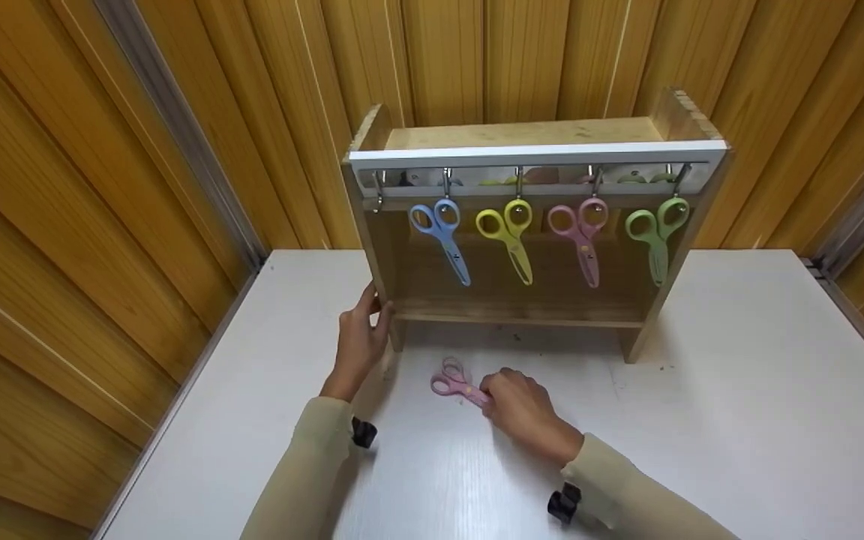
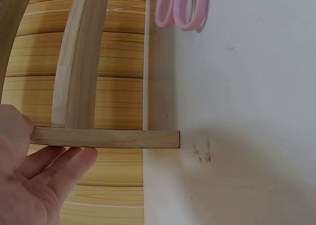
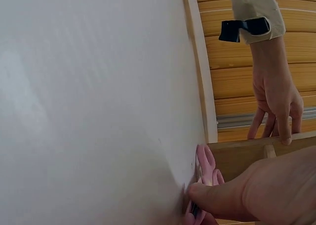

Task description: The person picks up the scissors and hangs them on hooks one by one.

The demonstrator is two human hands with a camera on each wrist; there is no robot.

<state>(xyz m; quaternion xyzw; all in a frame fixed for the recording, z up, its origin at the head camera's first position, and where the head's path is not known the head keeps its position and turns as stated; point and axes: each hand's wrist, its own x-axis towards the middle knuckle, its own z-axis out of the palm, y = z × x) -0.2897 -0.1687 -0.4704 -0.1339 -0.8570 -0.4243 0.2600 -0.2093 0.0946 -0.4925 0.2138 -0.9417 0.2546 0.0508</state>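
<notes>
My right hand (image 1: pixel 522 405) pinches a pair of pink scissors (image 1: pixel 451 381) by the blade end, low over the white table in front of a wooden rack (image 1: pixel 522 319). The handle loops point away to the left. In the right wrist view the thumb lies along the scissors (image 3: pixel 205 160). With thumb on one side and fingers on the other, my left hand (image 1: pixel 359 337) holds the rack's left side panel (image 2: pixel 106 138). From the rack's hooks hang blue scissors (image 1: pixel 443 236), yellow scissors (image 1: pixel 511 236), other pink scissors (image 1: pixel 584 238) and green scissors (image 1: pixel 657 236).
The leftmost hook (image 1: pixel 379 196) on the rack's metal rail (image 1: pixel 477 157) carries nothing. Wood-patterned walls (image 1: pixel 522 67) stand behind and beside the white table (image 1: pixel 747 420). A black strap clip (image 1: pixel 564 502) sits at the right sleeve.
</notes>
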